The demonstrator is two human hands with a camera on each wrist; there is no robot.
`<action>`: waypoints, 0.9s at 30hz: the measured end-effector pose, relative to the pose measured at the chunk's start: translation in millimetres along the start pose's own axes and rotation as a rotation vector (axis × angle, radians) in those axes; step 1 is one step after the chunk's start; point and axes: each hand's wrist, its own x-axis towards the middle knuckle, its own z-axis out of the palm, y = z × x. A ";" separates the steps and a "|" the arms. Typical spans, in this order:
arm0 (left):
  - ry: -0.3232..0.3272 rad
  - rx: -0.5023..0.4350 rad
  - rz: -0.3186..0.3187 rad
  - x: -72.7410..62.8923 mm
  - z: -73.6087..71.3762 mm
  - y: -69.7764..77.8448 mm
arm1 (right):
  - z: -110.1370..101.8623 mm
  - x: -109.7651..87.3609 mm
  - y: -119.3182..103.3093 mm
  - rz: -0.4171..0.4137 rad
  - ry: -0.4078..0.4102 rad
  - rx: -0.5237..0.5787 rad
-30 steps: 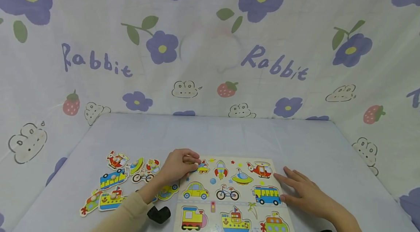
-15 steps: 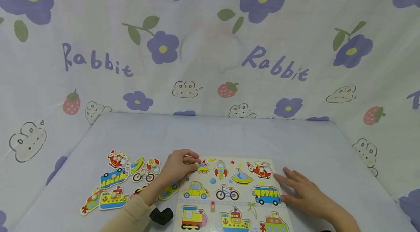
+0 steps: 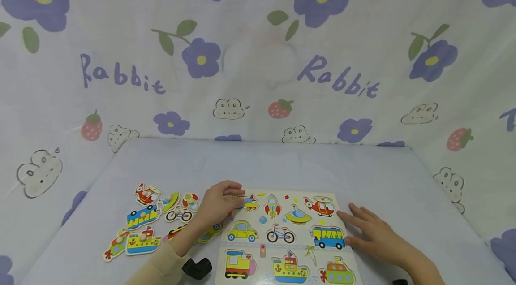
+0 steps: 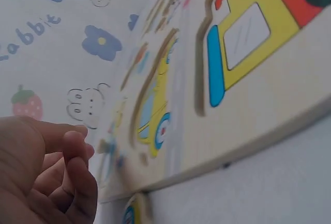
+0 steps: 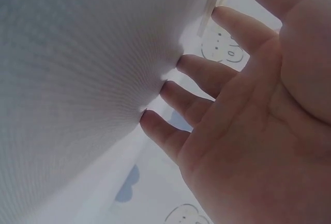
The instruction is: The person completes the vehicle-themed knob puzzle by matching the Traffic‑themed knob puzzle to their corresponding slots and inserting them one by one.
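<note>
My left hand [image 3: 217, 204] has its fingers curled over the upper left corner of a wooden vehicle puzzle board [image 3: 301, 236]. Its fingertips pinch at the knob of the airplane puzzle piece [image 3: 251, 205], whose left part they hide. In the left wrist view, the knob [image 4: 102, 146] shows right by the fingertips. My right hand [image 3: 375, 235] lies spread along the board's right side, fingertips against that edge. Seen from the right wrist, several fingertips press down on the white cloth [image 5: 93, 89], and the palm holds nothing.
Loose knobbed pieces lie left of the board: a helicopter [image 3: 147, 195], a bus [image 3: 141, 217], a ship [image 3: 146, 243], a submarine [image 3: 117, 245], a bicycle [image 3: 178, 216] and others. The left forearm partly covers some. A black object [image 3: 197, 269] sits below the left wrist.
Both hands keep almost the same place. The whole scene drifts slightly in the head view, mostly to the right. The airplane shows a little more clearly beside the left fingertips.
</note>
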 end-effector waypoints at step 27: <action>0.083 0.229 -0.009 -47.4 -113.9 -53.4 | 1.1 1.7 3.8 0.017 0.002 0.007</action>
